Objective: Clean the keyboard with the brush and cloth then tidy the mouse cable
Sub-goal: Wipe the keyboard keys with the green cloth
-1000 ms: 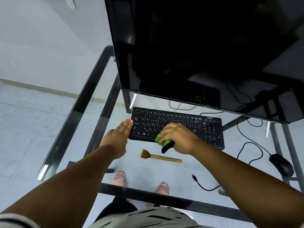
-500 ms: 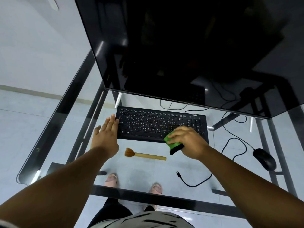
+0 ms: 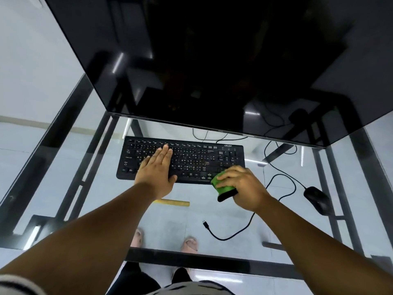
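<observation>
A black keyboard [image 3: 191,158] lies on the glass desk under the monitor. My left hand [image 3: 157,169] rests flat on its left half, fingers together and stretched out. My right hand [image 3: 244,186] grips a green cloth [image 3: 223,186] with a black edge at the keyboard's front right corner. The brush [image 3: 176,202] lies in front of the keyboard; only its wooden handle shows, the bristles are hidden by my left forearm. A black mouse [image 3: 318,200] sits at the right, its cable [image 3: 240,233] looping across the glass to a loose plug.
A large dark monitor [image 3: 212,60] hangs over the back of the desk. The glass desk [image 3: 63,145] has a black frame, with the front bar [image 3: 191,259] close to my body. Other cables run behind the keyboard.
My left hand has moved from beside the keyboard's left edge onto its keys. My right hand with the cloth has slid rightward along the front edge to the right corner.
</observation>
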A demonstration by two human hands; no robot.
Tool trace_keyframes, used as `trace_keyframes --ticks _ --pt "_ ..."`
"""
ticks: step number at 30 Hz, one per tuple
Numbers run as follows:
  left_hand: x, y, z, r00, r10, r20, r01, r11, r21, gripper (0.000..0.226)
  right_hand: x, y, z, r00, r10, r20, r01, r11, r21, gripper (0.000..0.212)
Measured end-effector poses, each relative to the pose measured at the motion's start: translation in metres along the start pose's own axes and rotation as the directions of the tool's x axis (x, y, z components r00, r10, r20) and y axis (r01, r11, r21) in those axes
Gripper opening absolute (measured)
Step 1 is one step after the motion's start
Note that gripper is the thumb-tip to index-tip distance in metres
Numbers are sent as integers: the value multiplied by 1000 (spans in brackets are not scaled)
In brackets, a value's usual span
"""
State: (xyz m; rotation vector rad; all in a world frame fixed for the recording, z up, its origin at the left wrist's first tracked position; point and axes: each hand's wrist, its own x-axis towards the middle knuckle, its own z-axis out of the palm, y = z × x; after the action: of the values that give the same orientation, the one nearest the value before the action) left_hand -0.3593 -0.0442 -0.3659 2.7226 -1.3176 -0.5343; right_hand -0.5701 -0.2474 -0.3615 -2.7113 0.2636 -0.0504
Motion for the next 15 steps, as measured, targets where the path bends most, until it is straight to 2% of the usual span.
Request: trace_keyframes --ticks 8,12,15 --pt "3 8 -7 1000 -23 -21 24 998 61 85 -11 3 0 1000 0 -23 1 1000 11 43" --pt "7 6 -9 1000 -11 -6 12 996 89 90 -37 32 -13 989 118 -84 -112 991 70 46" --pt "14 4 -14 1000 0 27 -3 994 107 98 -42 36 -12 949 261 -179 -236 960 148 53"
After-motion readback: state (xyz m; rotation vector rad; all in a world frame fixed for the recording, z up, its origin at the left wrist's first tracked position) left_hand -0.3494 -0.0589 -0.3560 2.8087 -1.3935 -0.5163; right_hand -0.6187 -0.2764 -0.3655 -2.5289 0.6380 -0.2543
